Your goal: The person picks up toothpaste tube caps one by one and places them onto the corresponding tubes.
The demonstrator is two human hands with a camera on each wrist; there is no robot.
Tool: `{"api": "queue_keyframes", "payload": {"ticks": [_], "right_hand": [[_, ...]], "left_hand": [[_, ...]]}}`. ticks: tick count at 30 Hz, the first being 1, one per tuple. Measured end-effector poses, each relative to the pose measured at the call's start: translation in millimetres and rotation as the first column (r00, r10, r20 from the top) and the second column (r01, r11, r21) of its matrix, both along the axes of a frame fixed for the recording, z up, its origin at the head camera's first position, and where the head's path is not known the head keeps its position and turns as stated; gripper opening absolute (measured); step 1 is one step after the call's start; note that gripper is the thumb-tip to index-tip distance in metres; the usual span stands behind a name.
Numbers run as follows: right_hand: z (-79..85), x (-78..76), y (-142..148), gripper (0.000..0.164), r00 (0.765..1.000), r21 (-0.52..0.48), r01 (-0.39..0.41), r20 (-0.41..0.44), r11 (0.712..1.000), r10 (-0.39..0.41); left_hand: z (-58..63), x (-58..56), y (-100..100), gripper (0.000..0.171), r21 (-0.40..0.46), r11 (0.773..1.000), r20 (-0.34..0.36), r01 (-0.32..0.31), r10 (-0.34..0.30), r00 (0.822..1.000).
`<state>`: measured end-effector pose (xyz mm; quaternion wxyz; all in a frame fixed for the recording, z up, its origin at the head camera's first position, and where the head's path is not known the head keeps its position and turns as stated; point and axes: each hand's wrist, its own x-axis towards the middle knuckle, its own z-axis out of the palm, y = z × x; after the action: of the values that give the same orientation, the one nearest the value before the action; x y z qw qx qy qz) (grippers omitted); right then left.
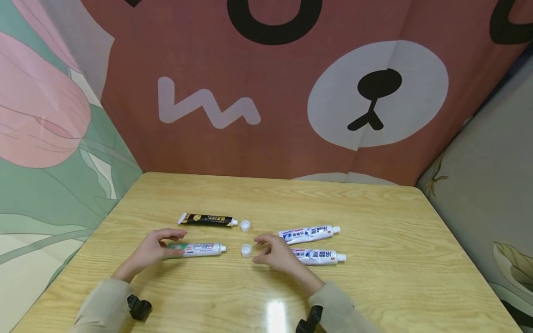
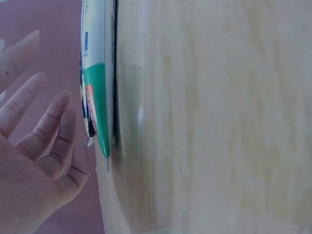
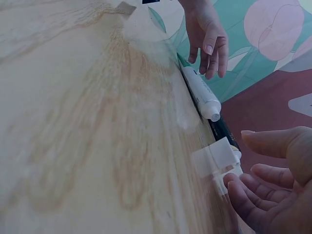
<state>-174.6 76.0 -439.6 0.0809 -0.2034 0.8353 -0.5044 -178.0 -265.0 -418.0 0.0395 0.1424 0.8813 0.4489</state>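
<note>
My left hand (image 1: 155, 249) hovers over the green end of a green-and-white toothpaste tube (image 1: 205, 250) lying on the table. In the left wrist view, a gap separates the loosely bent fingers (image 2: 46, 124) from the tube (image 2: 95, 44). A white cap (image 1: 246, 250) stands on the wood to the right of that tube's bare nozzle. Just right of the cap is my right hand (image 1: 276, 253), thumb and fingers apart, holding nothing. The right wrist view has the cap (image 3: 220, 154) in front of the fingertips (image 3: 231, 179), seemingly untouched.
Behind lies a black toothpaste tube (image 1: 210, 220), its nozzle pointing at a second white cap (image 1: 244, 225). Two white-and-blue toothpaste tubes (image 1: 310, 234) lie to the right, the nearer one (image 1: 319, 256) partly behind my right hand. Printed cloth (image 1: 283, 138) hangs beyond the table (image 1: 395, 286).
</note>
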Motion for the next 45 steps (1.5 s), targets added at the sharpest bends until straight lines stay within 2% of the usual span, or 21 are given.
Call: {"api": "queue_keyframes", "payload": {"ticks": [4,11,18,25,31,39,45], "right_hand": [[-1.7,-1.6,-3.7,0.049,1.000,0.020,0.029,-0.009,0.999,-0.028],[-5.2,-5.5,-12.2,0.047,0.996,0.067,0.053,-0.072,0.996,-0.048],[-5.3,-9.2,-18.9,0.045,0.994,0.109,0.082,-0.077,0.991,-0.074],[-2.0,-10.5,-21.9,0.038,0.988,0.155,0.078,-0.146,0.985,-0.055],[-4.0,-11.6,-24.6,0.031,0.982,0.220,0.093,-0.184,0.971,-0.052],[-5.2,-9.1,-26.6,0.028,0.985,0.221,0.096,-0.162,0.971,-0.061],[-7.4,-7.3,-25.3,0.027,0.986,0.193,0.086,-0.159,0.977,-0.056]], "left_hand": [[-3.7,-5.6,-2.3,0.048,0.002,1.000,0.050,0.013,-0.013,0.999],[-9.9,-12.7,-5.9,0.047,-0.017,0.998,0.105,0.053,-0.051,0.993],[-9.7,-17.4,-7.6,0.043,-0.042,0.995,0.090,0.090,-0.086,0.992],[-10.0,-19.8,-6.7,0.041,-0.095,0.994,0.118,0.057,-0.046,0.992],[-11.5,-19.6,-4.7,0.042,-0.139,0.988,0.103,0.068,-0.054,0.993],[-12.3,-17.2,-1.6,0.044,-0.170,0.984,0.124,0.061,-0.040,0.992],[-14.7,-17.2,-2.8,0.042,-0.189,0.977,0.100,0.094,-0.076,0.992]]}}
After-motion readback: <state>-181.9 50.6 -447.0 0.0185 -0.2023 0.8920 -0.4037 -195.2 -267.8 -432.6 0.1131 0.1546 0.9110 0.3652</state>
